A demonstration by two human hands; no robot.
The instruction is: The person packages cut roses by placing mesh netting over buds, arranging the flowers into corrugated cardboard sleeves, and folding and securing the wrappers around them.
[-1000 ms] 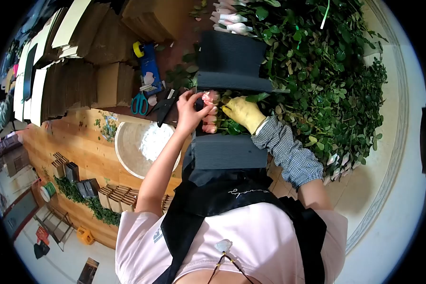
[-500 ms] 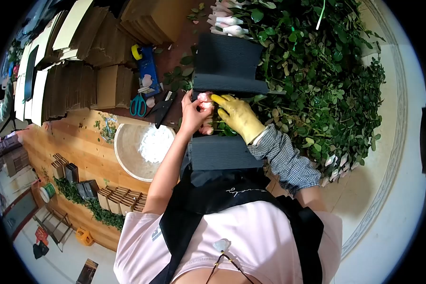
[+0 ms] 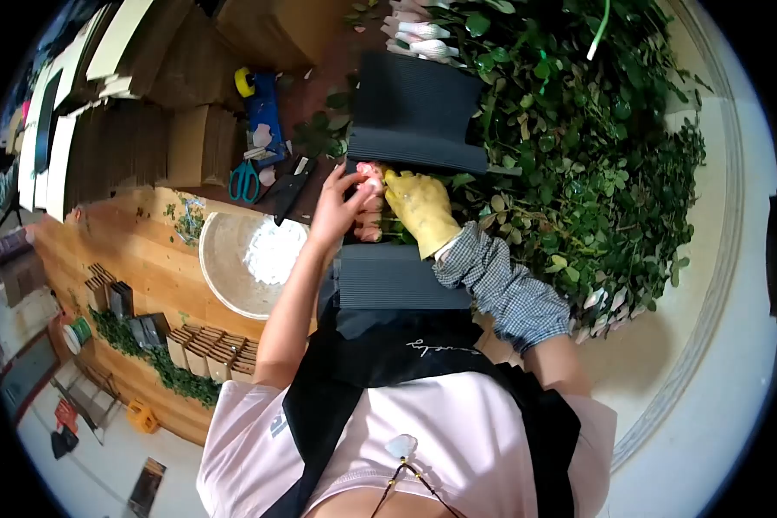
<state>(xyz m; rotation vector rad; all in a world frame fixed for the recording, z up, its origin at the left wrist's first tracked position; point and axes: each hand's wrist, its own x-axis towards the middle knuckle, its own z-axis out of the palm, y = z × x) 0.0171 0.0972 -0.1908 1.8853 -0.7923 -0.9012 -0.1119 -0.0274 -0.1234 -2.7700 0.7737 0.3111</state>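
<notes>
Left hand [image 3: 335, 210] pinches a pink rose [image 3: 373, 184]; gloved right hand [image 3: 419, 207], half-curled, grip unclear.
Black corrugated sheets [image 3: 410, 108] flank it; rose foliage [image 3: 570, 164] crowds right, scissors [image 3: 243, 179] left.

The left arm [image 3: 289, 302], bare below the shirt sleeve [image 3: 242, 410], slants up and right from the lower left to just above the middle of the frame. The left hand [image 3: 335, 205] is ungloved, its fingers bent toward the right and the thumb lying below them. The right arm [image 3: 554, 358], its forearm in a checked sleeve [image 3: 505, 285], slants up and left from the lower right. The right hand [image 3: 420, 211] wears a yellow glove, its back toward the camera and its fingers pointing up and left. The hands are near each other, fingertips facing; how firmly either closes is unclear.
</notes>
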